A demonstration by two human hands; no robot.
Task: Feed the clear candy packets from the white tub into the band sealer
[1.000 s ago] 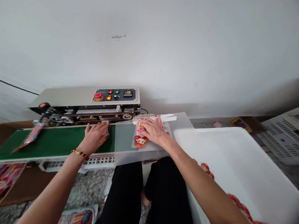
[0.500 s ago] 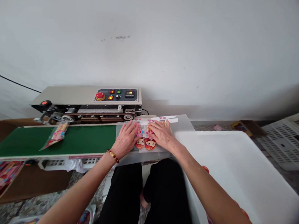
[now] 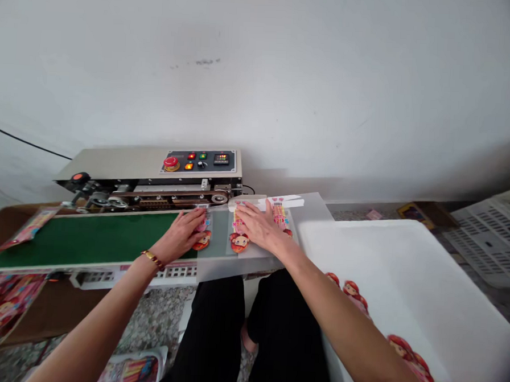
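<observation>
My left hand (image 3: 183, 233) lies flat, fingers stretched, on a clear packet (image 3: 201, 241) with a red-haired cartoon figure, at the right end of the green conveyor belt (image 3: 111, 235). The packet's top edge is close to the front of the band sealing machine (image 3: 153, 168). My right hand (image 3: 257, 228) rests with fingers extended on a second such packet (image 3: 239, 243), on a translucent sheet (image 3: 217, 266). A third packet (image 3: 284, 218) lies just right of that hand, partly hidden by it. Another packet (image 3: 35, 225) hangs over the belt's left end.
A large white bin (image 3: 397, 250) on the right holds several cartoon packets (image 3: 356, 296). At the left, a cardboard box (image 3: 56, 311) contains many packets. The machine's panel has a red stop button (image 3: 171, 162). A white crate (image 3: 487, 243) stands far right, by the wall.
My left hand has slid left with one packet onto the belt. My right hand has shifted slightly left with another. The packet farther along the belt has travelled to its left end.
</observation>
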